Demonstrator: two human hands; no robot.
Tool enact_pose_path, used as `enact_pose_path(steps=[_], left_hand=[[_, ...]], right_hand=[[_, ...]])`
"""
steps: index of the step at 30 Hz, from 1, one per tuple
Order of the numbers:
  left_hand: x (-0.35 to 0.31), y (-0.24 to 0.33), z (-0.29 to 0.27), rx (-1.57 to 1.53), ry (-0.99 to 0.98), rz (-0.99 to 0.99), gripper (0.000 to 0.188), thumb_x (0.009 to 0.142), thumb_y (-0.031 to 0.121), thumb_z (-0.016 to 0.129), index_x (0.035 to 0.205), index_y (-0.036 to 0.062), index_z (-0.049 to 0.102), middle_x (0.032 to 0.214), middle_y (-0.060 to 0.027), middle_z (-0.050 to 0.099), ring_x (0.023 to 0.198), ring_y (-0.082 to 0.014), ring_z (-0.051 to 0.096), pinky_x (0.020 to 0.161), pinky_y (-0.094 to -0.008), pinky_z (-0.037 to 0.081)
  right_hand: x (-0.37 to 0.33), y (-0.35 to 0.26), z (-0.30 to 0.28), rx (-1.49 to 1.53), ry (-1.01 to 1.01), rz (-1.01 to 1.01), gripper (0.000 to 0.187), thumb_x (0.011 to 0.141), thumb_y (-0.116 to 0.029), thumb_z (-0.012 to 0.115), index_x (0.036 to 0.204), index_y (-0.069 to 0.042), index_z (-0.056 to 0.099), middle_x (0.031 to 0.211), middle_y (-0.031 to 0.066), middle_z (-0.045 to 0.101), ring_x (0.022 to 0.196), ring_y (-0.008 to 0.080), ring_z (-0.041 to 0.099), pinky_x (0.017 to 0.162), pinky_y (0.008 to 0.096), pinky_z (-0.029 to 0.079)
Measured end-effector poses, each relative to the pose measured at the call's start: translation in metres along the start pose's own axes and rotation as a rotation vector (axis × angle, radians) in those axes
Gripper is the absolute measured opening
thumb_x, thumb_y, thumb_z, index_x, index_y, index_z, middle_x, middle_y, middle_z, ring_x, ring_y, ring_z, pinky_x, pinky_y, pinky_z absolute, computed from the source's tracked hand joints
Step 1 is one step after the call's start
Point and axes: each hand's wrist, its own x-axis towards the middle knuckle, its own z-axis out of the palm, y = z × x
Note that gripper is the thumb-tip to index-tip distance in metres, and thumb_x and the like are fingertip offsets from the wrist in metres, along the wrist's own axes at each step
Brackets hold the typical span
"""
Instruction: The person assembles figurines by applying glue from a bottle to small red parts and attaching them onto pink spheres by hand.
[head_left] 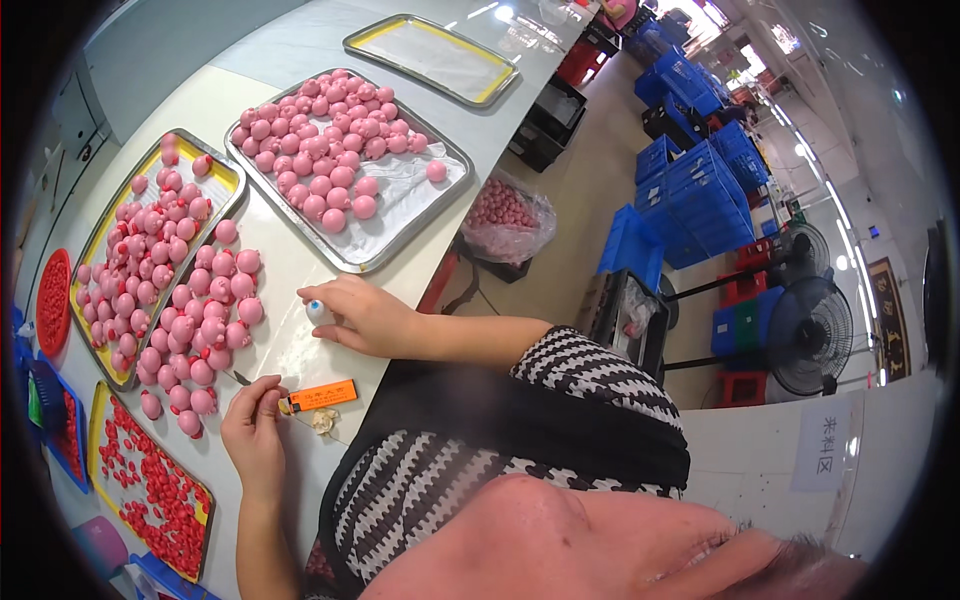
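My right hand [370, 318] pinches a small white ball with a blue spot [317, 312] between thumb and forefinger, above the pale table [300, 262]. Lower left, my left hand [253, 432] has its fingers closed together; what they hold, if anything, is hidden. A thin dark pointed tip [240, 378] shows just beyond those fingers. Right beside them lies a flat orange piece with a dark end [322, 395], and under that a small crumpled cream scrap [324, 421]. Pink round figures with small red parts [200, 325] are heaped loose on the table, left of my right hand.
A metal tray [455, 160] of pink balls lies farther off, a yellow-lined tray [236, 180] of pink figures at left. Red pieces fill a lower-left tray [100, 400] and round red basket [53, 300]. A paper-lined tray [430, 60] sits at back. Blue crates [695, 195] and fans [810, 335] stand right.
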Motion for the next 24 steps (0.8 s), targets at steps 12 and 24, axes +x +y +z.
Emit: enact_pose_path(steps=[12,24], left_hand=[[-0.009,0.003,0.011,-0.302,-0.014,-0.131,0.019,0.092,0.006,0.046,0.108,-0.0011,0.055,0.083,-0.0024,0.056,0.065,-0.0050,0.045,0.055,-0.0177,0.039],[-0.001,0.003,0.022,-0.334,-0.014,-0.074,0.020,0.090,0.009,0.054,0.105,-0.0019,0.057,0.083,-0.0044,0.057,0.065,-0.0068,0.048,0.057,-0.0194,0.040]], right_hand=[[-0.010,-0.009,0.000,0.208,-0.178,0.033,0.036,0.078,-0.006,0.063,0.112,-0.009,0.052,0.096,0.0070,0.055,0.090,0.0237,0.053,0.079,0.0335,0.044],[-0.005,-0.019,0.002,0.776,-0.202,0.150,0.029,0.085,-0.005,0.057,0.112,-0.002,0.048,0.097,0.0094,0.058,0.091,0.0161,0.058,0.081,0.0298,0.046]])
